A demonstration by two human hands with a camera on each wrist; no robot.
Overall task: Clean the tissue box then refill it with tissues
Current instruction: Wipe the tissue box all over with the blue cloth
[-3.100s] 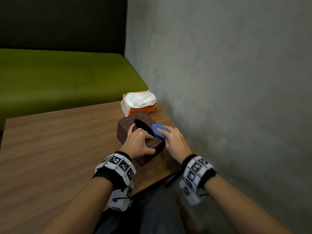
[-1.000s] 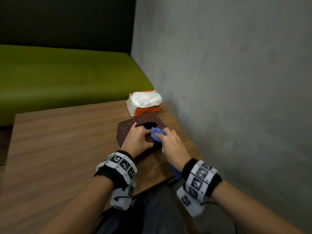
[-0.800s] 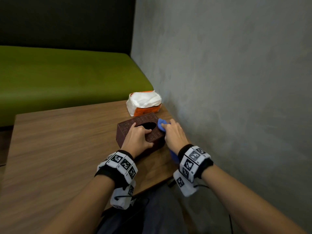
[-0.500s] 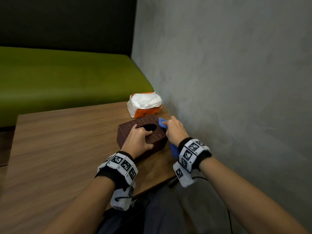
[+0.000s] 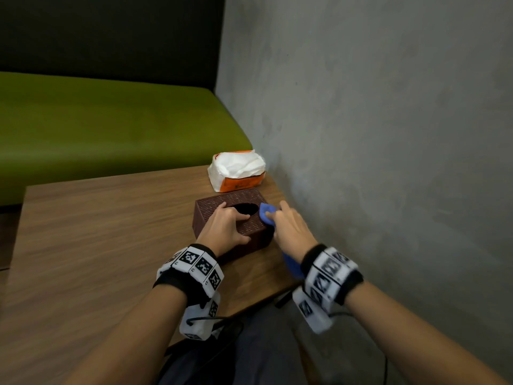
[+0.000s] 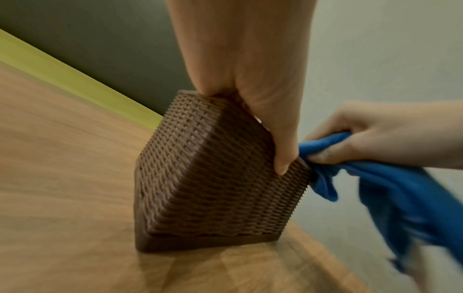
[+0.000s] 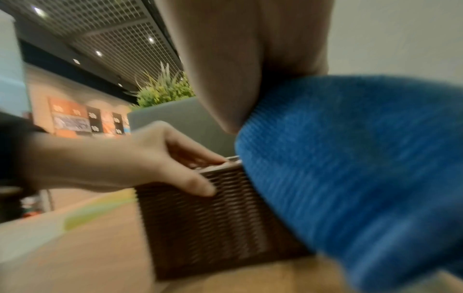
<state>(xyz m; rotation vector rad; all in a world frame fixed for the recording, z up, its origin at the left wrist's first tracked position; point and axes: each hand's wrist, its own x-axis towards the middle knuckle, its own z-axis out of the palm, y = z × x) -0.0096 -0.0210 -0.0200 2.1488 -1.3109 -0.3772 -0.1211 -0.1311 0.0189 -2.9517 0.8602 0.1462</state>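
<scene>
A brown woven tissue box (image 5: 222,208) with an oval hole in its top stands near the table's right edge by the wall. My left hand (image 5: 226,227) grips its near end, fingers on top and thumb on the side; the left wrist view shows the box (image 6: 213,178) under that hand (image 6: 263,123). My right hand (image 5: 288,227) holds a blue cloth (image 5: 267,213) against the box's right top edge, with the cloth's tail (image 5: 291,266) hanging below the wrist. In the right wrist view the cloth (image 7: 350,168) covers the box's (image 7: 213,228) right side.
A pack of white tissues in orange wrap (image 5: 237,170) lies on the wooden table (image 5: 97,232) just beyond the box. A grey wall (image 5: 374,134) runs close along the right. A green bench seat (image 5: 97,129) sits behind the table.
My right hand has swept the cloth back and forth along the box's top and right edge, and now sits a little nearer again. The left hand has kept its grip.
</scene>
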